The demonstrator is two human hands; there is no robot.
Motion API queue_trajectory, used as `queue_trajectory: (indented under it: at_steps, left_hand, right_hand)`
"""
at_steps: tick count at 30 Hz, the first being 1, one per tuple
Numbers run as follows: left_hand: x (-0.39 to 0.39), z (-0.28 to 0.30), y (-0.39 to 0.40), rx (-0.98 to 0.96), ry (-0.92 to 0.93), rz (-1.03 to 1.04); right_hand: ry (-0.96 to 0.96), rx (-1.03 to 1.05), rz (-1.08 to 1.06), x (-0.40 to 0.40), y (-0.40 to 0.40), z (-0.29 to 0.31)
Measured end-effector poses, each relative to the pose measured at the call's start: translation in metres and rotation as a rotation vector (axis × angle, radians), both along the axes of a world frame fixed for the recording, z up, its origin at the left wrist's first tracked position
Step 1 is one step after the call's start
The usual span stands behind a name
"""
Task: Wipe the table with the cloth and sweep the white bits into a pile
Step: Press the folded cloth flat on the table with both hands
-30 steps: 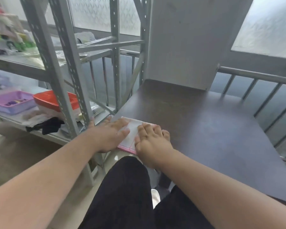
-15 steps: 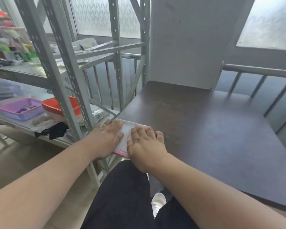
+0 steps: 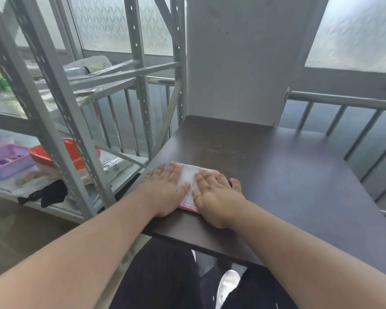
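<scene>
Ten fingers are lying straight and lightly spread, flat on the cloth [image 3: 190, 181]; we are seeing the left hand [image 3: 166, 189] covering its left part and the right hand [image 3: 215, 194] its right part, thumbs almost meeting over the middle, nothing curled or pinching. Outward from the fingers, the cloth is sitting folded on the near left corner of the dark table [image 3: 299, 175], its left side close to the table's left edge, its pink-trimmed near edge just short of the front edge. We are judging its long axis as running from the near edge away toward the white pillar [image 3: 234, 63], tilted slightly rightward, though the hands are hiding much of its outline. We are not finding any white bits on the visible tabletop; they may be too small to show. Risks, as we are reading them: a stroke leftward or toward the body could be carrying bits off the edge onto the floor or lap, and uneven pressure from two flat palms could be letting the folds slide apart or bunch.
</scene>
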State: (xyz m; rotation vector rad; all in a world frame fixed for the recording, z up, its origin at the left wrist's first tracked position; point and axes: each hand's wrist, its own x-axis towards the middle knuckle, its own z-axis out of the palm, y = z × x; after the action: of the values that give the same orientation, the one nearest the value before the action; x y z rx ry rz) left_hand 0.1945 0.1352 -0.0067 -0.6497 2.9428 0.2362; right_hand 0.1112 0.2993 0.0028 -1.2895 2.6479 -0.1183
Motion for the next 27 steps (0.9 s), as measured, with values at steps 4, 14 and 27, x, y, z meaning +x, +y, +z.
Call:
queue_trajectory:
  at_steps: [4, 14, 27]
  left_hand:
    - [-0.043, -0.001, -0.018, 0.001, 0.002, 0.002]
    - [-0.193, -0.004, -0.087, -0.034, 0.016, 0.006]
    - [-0.322, -0.002, -0.126, -0.062, -0.004, 0.014]
  right_hand:
    - [-0.013, 0.007, -0.015, -0.041, -0.019, -0.002]
    - [0.009, 0.017, -0.063, -0.187, -0.089, -0.005]
    - [-0.002, 0.068, -0.124, -0.309, -0.133, -0.002]
